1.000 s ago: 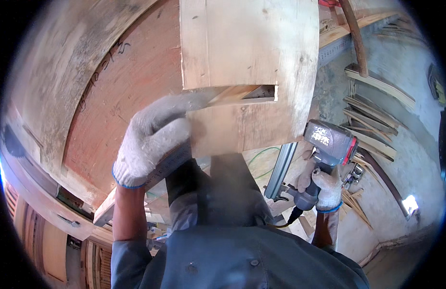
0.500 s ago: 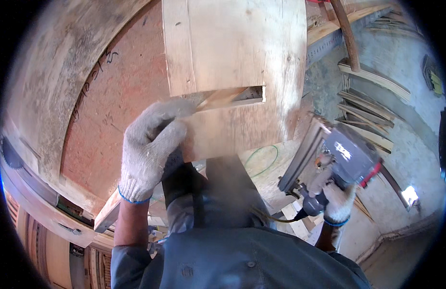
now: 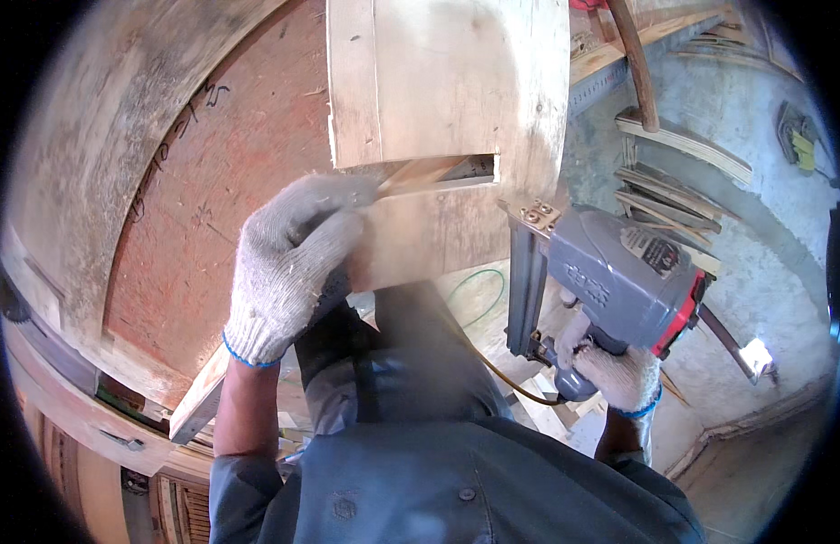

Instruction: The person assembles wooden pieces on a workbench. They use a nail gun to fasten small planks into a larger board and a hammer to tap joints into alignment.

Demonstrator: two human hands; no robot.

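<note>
My left hand (image 3: 288, 258), in a pale knit glove with a blue cuff edge, closes on the left edge of a light plywood panel (image 3: 447, 82). A narrow slot (image 3: 456, 174) is cut across the panel beside my fingertips, and a slanting wood strip shows through it. In my right hand (image 3: 619, 372), gloved alike, is a grey and red pneumatic nail gun (image 3: 624, 267), gripped by its handle. Its metal nose lies close to the panel's lower right edge; I cannot tell whether they touch. A yellowish air hose (image 3: 506, 376) runs left from the handle.
A reddish board (image 3: 229, 190) with pencil marks lies left of the panel. Thin wood strips (image 3: 678, 204) are stacked at the right, near a curved wooden handle (image 3: 635, 63). A circular blade (image 3: 16, 304) shows at far left. A thin green loop (image 3: 479, 295) hangs below the panel.
The nail gun has come left and up toward the panel and turned, its nose now by the panel's edge. My left hand keeps its hold, and the view has shifted slightly.
</note>
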